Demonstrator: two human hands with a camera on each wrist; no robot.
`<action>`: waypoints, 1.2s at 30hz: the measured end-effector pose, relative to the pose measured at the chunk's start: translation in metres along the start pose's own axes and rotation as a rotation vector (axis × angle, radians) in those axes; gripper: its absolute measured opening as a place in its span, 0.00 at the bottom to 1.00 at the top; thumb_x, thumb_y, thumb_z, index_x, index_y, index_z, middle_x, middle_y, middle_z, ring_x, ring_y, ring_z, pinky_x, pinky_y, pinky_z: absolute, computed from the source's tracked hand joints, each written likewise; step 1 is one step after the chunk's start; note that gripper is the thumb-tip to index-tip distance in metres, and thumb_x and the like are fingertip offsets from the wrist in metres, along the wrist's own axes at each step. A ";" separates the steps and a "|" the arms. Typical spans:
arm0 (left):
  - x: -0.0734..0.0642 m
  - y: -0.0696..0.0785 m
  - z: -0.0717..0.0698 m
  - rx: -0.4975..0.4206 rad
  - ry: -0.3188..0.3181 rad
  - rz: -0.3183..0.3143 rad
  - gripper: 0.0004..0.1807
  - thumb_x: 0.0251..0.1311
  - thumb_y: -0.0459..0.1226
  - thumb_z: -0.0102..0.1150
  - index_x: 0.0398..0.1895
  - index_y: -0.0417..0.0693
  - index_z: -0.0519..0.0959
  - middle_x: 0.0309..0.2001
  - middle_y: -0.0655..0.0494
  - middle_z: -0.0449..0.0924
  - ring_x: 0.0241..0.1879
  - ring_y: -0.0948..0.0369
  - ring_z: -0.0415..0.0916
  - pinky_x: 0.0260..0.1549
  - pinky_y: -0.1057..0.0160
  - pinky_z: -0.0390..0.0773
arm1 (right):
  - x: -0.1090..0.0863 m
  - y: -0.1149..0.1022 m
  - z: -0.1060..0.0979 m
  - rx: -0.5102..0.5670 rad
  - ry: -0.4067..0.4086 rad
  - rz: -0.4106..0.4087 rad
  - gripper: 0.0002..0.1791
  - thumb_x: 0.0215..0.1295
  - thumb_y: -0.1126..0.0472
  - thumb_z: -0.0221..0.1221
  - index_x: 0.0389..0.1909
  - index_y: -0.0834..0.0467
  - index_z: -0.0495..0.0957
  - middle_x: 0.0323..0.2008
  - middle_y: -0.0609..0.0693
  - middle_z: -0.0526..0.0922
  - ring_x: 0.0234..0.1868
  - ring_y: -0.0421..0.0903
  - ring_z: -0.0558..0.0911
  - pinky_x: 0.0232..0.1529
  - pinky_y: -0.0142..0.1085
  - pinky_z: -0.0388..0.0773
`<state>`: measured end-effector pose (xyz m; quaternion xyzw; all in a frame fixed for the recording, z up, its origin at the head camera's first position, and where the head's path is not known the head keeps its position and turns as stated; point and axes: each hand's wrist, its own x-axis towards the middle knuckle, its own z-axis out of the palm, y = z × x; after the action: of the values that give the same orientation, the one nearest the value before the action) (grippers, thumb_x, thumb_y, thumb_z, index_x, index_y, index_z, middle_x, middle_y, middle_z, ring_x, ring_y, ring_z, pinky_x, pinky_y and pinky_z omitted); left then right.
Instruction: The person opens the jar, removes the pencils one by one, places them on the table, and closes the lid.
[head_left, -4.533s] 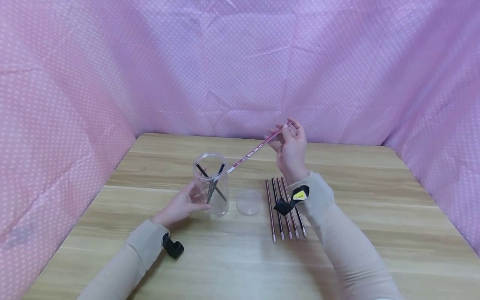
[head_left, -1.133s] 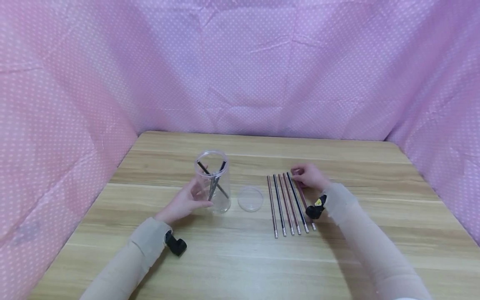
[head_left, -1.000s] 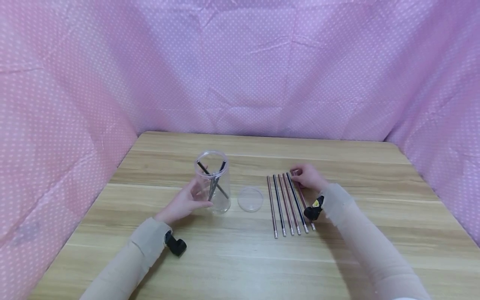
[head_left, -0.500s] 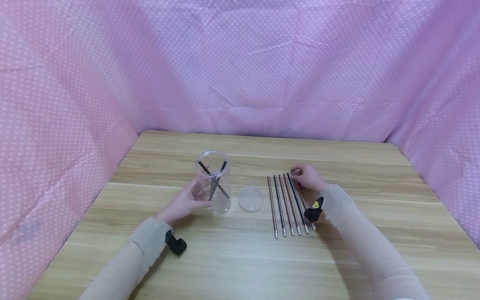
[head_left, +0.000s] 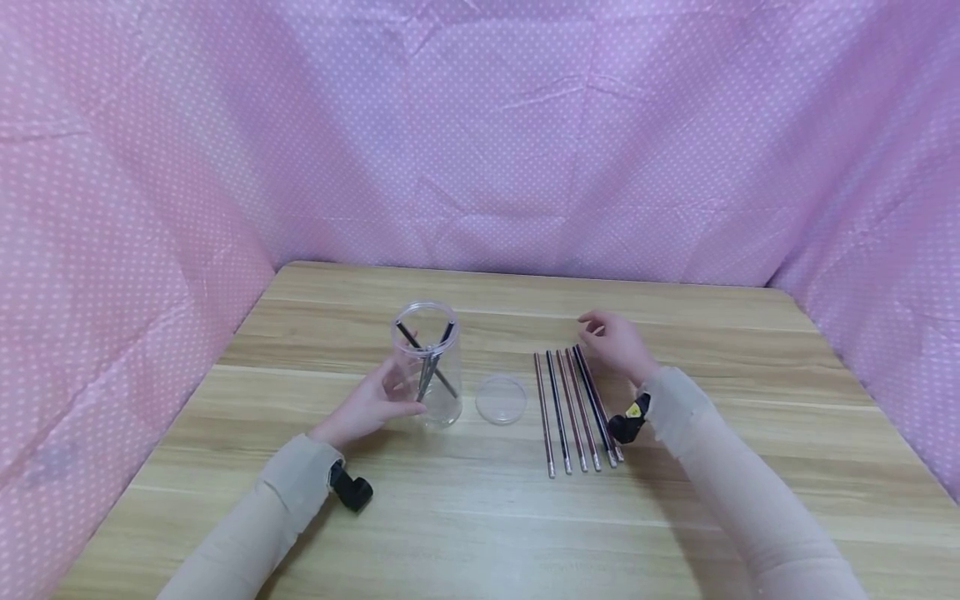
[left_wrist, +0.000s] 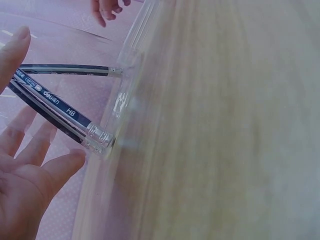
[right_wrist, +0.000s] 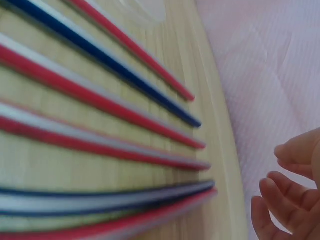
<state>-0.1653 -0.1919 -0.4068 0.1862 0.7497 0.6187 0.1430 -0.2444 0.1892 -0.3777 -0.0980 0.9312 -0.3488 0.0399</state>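
Observation:
My left hand [head_left: 363,410] holds a clear plastic jar [head_left: 447,402] around its side, thumb in front and fingers behind. The jar stands upright and uncapped with several dark pencils [left_wrist: 57,104] leaning crosswise in it, eraser ends down. Past the far tips of a row of pencils [head_left: 560,408], my right hand [head_left: 617,343] hovers with loosely bent fingers and nothing in them. Red and dark blue pencils make up this row, eraser ends toward me. Its rightmost red pencil [right_wrist: 125,221] lies close against a dark blue one, their tips meeting.
A round clear lid [head_left: 501,400] lies flat between the jar and the row. Everything rests on a wood-grain table [head_left: 465,533]. Pink dotted cloth [head_left: 480,150] hangs behind it and at both sides.
Earlier my right hand held a red pencil near the jar, then laid it at the row's right end. It has since shifted left against the dark one; my hand has released it and lifted away.

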 end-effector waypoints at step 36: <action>-0.002 -0.001 -0.001 0.022 -0.001 -0.034 0.57 0.51 0.32 0.67 0.74 0.75 0.39 0.72 0.42 0.53 0.68 0.40 0.56 0.66 0.42 0.60 | -0.030 -0.151 0.021 0.003 0.037 -0.753 0.17 0.63 0.64 0.59 0.52 0.62 0.76 0.48 0.56 0.79 0.47 0.49 0.79 0.50 0.39 0.79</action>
<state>-0.1640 -0.1936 -0.4074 0.1753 0.7594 0.6079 0.1518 -0.1884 0.0706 -0.2939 -0.4273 0.8299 -0.3422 -0.1079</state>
